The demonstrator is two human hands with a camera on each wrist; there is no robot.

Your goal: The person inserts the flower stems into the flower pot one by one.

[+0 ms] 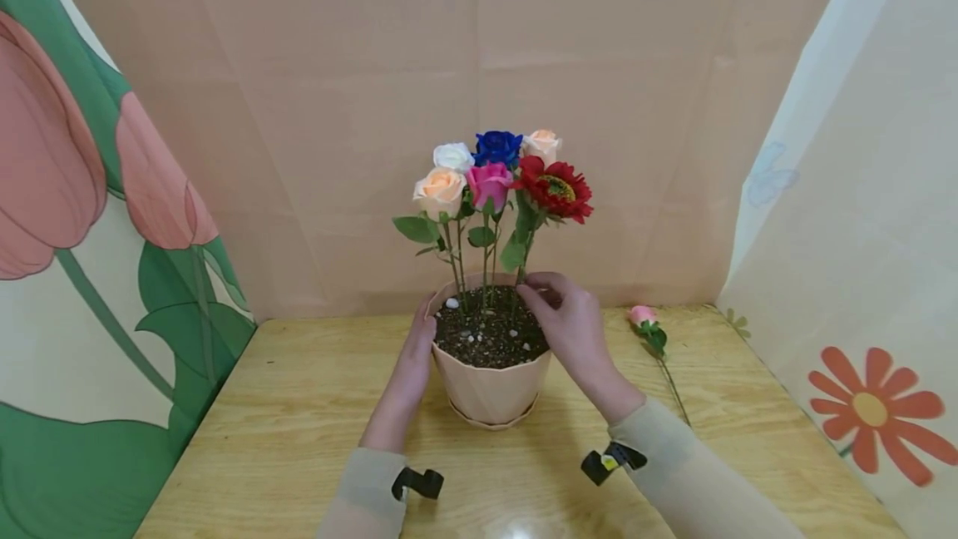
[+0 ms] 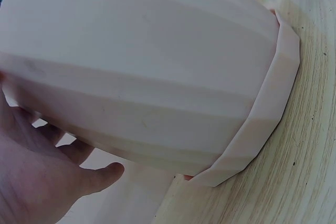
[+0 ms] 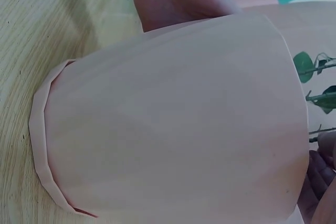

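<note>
A pale pink flowerpot (image 1: 490,385) full of dark soil (image 1: 486,343) stands on a matching saucer (image 1: 494,418). My left hand (image 1: 414,356) rests against the pot's left side, its thumb extended in the left wrist view. With thumb and fingertips my right hand (image 1: 575,335) pinches the stem of a red flower (image 1: 557,190) just above the soil at the right. Upright in the soil are a magenta rose (image 1: 490,185), a blue rose (image 1: 497,148), a white rose (image 1: 452,157), and peach roses, one front left (image 1: 440,190) and one behind (image 1: 542,145).
A light pink rose (image 1: 644,316) with a long stem lies on the wooden table (image 1: 299,406), right of the pot. A plain pinkish backdrop (image 1: 337,106) hangs behind. Flower-printed panels stand at the left (image 1: 172,298) and right (image 1: 861,289).
</note>
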